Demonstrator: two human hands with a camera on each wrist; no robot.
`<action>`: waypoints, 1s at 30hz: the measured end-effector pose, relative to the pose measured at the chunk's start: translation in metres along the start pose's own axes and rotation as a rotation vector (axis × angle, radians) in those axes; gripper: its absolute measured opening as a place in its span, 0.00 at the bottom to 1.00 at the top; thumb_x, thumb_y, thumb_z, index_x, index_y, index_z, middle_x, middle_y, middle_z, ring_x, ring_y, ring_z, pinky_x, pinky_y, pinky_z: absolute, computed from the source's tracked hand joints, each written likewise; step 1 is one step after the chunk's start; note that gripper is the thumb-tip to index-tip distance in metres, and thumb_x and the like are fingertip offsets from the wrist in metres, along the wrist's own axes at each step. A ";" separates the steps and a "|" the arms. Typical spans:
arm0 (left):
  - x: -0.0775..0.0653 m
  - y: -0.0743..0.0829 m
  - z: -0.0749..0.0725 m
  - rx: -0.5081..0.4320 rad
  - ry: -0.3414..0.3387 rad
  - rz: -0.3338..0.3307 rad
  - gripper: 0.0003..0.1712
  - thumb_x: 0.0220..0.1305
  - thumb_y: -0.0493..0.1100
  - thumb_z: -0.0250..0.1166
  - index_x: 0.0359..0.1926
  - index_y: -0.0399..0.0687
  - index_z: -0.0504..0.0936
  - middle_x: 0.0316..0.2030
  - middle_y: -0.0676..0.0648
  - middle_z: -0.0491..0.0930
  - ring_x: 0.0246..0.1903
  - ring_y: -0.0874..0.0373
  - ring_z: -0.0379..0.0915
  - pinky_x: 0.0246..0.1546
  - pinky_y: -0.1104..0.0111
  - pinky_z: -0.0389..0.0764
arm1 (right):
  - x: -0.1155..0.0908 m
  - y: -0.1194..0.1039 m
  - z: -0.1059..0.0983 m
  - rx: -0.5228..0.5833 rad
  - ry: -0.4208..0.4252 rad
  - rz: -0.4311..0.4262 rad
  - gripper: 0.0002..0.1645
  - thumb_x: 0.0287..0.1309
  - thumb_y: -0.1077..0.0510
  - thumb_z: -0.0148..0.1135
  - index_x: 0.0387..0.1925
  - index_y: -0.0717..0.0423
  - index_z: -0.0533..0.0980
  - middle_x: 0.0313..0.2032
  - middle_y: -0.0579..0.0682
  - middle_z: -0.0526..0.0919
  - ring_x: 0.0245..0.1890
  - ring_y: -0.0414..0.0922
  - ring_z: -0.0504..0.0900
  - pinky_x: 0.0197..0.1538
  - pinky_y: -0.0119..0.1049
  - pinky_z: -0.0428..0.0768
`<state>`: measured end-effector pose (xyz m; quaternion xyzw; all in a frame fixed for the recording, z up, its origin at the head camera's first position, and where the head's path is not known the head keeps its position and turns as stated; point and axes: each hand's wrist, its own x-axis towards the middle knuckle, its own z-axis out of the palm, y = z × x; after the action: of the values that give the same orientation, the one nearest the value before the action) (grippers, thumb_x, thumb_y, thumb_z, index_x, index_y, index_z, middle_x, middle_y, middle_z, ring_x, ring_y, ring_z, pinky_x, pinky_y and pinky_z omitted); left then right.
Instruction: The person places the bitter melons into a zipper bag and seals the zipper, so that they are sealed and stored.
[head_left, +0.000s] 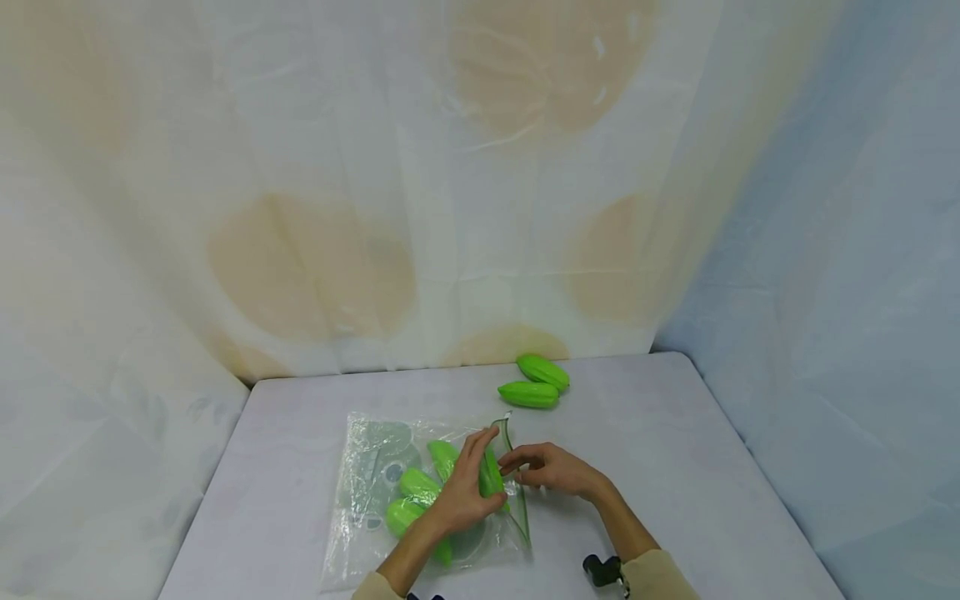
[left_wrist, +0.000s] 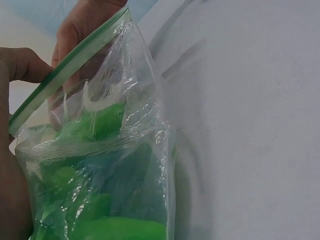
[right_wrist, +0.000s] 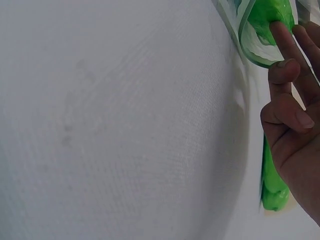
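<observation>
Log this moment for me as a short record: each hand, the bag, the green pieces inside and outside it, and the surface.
left hand: left hand holds the green rim of the bag
right hand: right hand at the bag's mouth, a fingertip against the nearest green piece
bag: clear bag, lying flat, mouth parted toward the right hand
also inside: several green pieces; exact count partly hidden
outside: two green pieces, side by side near the far edge
surface: pale table

Head view's bright but kinda soft, wrist views dimmer. Glare streaks the plastic bag (left_wrist: 102, 147), faint shadows on the table (left_wrist: 245, 120).
</observation>
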<state>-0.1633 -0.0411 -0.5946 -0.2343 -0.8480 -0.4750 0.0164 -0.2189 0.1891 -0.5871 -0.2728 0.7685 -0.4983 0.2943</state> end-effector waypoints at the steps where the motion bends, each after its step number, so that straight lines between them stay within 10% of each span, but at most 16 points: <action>1: 0.000 0.000 0.000 0.003 0.000 0.000 0.58 0.50 0.41 0.72 0.79 0.52 0.51 0.73 0.49 0.55 0.75 0.46 0.50 0.66 0.41 0.65 | 0.000 0.000 0.000 0.004 -0.002 -0.002 0.21 0.68 0.58 0.58 0.61 0.46 0.78 0.54 0.50 0.85 0.39 0.45 0.79 0.36 0.40 0.76; 30: -0.003 -0.005 0.001 -0.010 0.015 0.022 0.58 0.52 0.39 0.72 0.80 0.52 0.50 0.73 0.50 0.54 0.72 0.48 0.55 0.65 0.42 0.67 | -0.001 -0.001 0.000 -0.005 -0.017 0.006 0.21 0.70 0.56 0.57 0.62 0.47 0.77 0.55 0.51 0.84 0.40 0.49 0.79 0.36 0.40 0.76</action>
<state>-0.1623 -0.0439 -0.5995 -0.2404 -0.8428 -0.4808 0.0268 -0.2187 0.1893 -0.5860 -0.2754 0.7681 -0.4932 0.3015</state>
